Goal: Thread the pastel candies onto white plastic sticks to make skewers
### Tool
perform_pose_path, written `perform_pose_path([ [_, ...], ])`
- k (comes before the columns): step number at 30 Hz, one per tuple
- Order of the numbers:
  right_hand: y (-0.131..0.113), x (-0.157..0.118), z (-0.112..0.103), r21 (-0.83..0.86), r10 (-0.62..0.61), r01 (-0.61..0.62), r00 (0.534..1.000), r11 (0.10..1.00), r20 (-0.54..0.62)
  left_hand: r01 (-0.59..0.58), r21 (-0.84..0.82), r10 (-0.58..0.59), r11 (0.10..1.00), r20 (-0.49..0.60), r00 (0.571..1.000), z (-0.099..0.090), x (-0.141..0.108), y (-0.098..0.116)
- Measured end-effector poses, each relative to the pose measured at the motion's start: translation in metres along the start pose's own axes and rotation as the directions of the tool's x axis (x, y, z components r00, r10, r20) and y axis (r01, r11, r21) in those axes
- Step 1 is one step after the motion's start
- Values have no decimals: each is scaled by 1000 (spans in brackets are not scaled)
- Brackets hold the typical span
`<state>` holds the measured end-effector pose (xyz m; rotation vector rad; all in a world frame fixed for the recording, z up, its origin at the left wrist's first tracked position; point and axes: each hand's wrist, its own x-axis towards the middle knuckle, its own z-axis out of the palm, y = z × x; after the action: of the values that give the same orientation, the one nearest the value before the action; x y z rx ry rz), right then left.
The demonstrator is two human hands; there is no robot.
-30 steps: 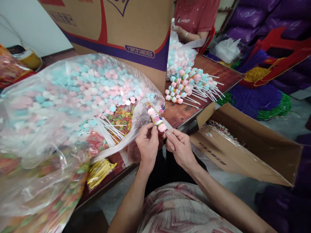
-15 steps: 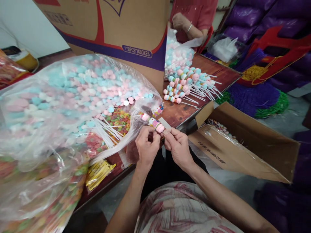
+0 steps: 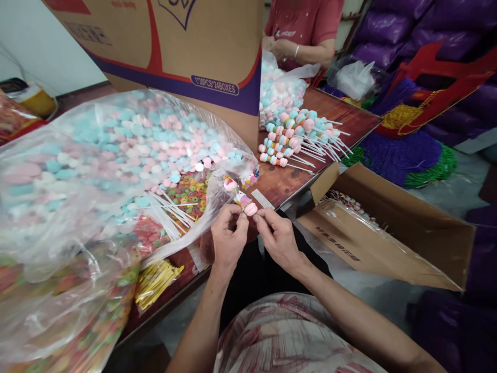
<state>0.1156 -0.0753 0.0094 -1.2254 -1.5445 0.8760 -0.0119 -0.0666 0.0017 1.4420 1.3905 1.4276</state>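
Note:
Near the table edge, a marshmallow candy skewer in a clear printed wrapper points away from me, with pink marshmallows at both ends. My left hand is closed, thumb and forefinger pinching the wrapper at the skewer's near end. My right hand is closed too, its fingertips pinched at the same end from the right. Whatever thin piece lies between the fingertips is too small to make out. Left of my hands lie white sticks, gold twist ties and ring-shaped gummies.
A large clear bag of marshmallows covers the table's left. Behind it stands a tall carton. Several finished skewers lie at the right of the table. An open carton sits lower right. Another person sits across.
Both hands and the skewer have shifted slightly left and toward me, still pinching its near end. The person across has brought their hands lower. The view has tilted slightly.

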Motion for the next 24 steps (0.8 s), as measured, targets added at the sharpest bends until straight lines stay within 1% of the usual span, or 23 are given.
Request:
perform_pose_path([
  [2,0,-1,-2,27,23,-22,999,999,-23,108,-170,-104,980,27,994,-3,3,4],
  [3,0,-1,-3,41,34,-33,999,999,-25,160,-269,-160,950,23,987,-3,6,6],
  [5,-1,-1,-4,66,49,-48,999,997,-9,239,-468,-270,851,1,963,-4,15,10],
  [7,-1,-1,-4,85,50,-52,998,995,26,310,-616,-365,724,39,930,-2,26,13],
  [8,-1,-1,-4,91,45,-49,998,995,46,349,-663,-395,663,87,915,-2,32,14],
  [10,-2,-1,-2,107,30,-40,995,993,93,403,-716,-423,570,165,891,1,40,16],
  [13,-1,-1,1,123,18,-36,989,992,147,428,-758,-445,493,203,872,7,44,16],
  [16,0,-3,4,72,-10,0,990,997,142,418,-786,-440,455,210,873,15,39,17],
  [20,0,-3,7,-54,-87,95,987,994,131,406,-756,-405,514,204,891,23,31,19],
  [22,0,-1,7,-76,-92,101,990,992,110,421,-737,-398,528,223,890,23,29,19],
  [24,1,1,7,-74,-81,87,994,993,72,436,-736,-398,518,244,884,23,28,18],
])
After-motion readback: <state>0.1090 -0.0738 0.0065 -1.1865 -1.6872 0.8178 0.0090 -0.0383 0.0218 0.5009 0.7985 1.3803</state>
